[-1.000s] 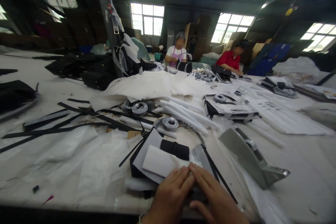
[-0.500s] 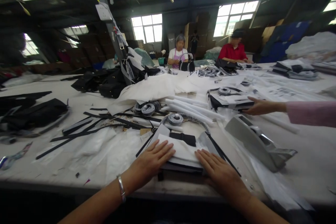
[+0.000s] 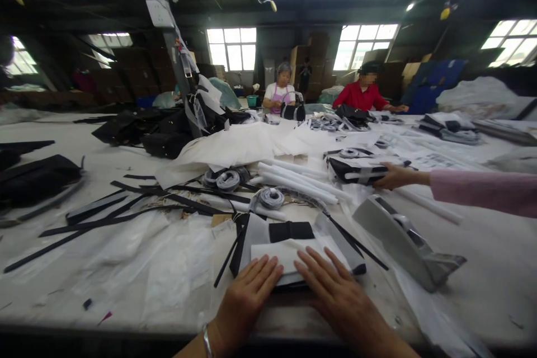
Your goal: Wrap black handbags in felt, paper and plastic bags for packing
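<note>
Paper [image 3: 285,251] lies atop a bag [image 3: 238,249] near the table [image 3: 499,268] edge. The left hand [image 3: 248,293] rests flat on the paper's left end, fingers close together; the right hand [image 3: 340,291] lies on its right, fingers slightly spread.

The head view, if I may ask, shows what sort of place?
Probably a bag workshop: what look like black bags lie heaped on a worktable, with a person in red at its far side and cardboard boxes stacked behind.

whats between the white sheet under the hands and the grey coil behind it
The head view shows a black bundle beside the white sheet, then part of a white tube nearer the grey coil.
</note>
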`<state>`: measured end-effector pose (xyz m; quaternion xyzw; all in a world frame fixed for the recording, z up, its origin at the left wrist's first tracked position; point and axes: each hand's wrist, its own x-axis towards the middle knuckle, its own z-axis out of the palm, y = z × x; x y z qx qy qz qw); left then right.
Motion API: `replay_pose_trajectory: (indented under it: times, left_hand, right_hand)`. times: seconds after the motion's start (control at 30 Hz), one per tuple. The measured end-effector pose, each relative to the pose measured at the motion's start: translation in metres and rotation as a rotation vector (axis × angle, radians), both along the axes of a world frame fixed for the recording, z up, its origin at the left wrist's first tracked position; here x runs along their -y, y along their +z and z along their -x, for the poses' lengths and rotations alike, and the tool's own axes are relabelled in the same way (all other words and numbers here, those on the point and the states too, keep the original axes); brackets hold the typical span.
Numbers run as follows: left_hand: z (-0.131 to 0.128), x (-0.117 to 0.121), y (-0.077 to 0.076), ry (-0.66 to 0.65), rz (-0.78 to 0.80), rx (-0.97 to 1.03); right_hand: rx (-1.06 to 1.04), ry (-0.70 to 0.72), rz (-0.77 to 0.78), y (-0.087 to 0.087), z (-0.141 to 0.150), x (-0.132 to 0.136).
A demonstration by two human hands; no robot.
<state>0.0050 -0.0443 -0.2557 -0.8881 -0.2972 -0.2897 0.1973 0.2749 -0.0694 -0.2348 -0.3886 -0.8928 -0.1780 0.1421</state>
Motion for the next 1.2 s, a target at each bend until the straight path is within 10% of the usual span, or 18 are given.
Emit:
replay_pose_trajectory:
  times: [0.2,0.37,0.5,0.73,1.03,1.2]
  left_hand:
    - [0.001,-0.001,0.001,-0.009,0.035,0.002]
    - [0.002,-0.001,0.002,-0.021,0.066,0.028]
    - [0.002,-0.002,0.003,-0.021,0.098,0.038]
    - [0.01,-0.006,-0.001,-0.012,0.129,-0.014]
    - [0.016,-0.018,-0.009,0.092,-0.008,0.057]
    - [0.006,-0.02,-0.017,0.12,0.006,0.039]
  right_hand:
    - [-0.339,0.064,0.056,-0.034,0.026,0.021]
    - [-1.197,-0.202,0.918,-0.064,0.041,0.06]
    - [-1.802,-0.279,1.36,-0.049,0.065,0.054]
    - [-2.309,-0.183,1.339,-0.005,0.093,0.042]
    - [-2.368,-0.05,1.165,0.006,0.108,0.028]
    - [-1.529,-0.23,1.064,0.026,0.046,0.042]
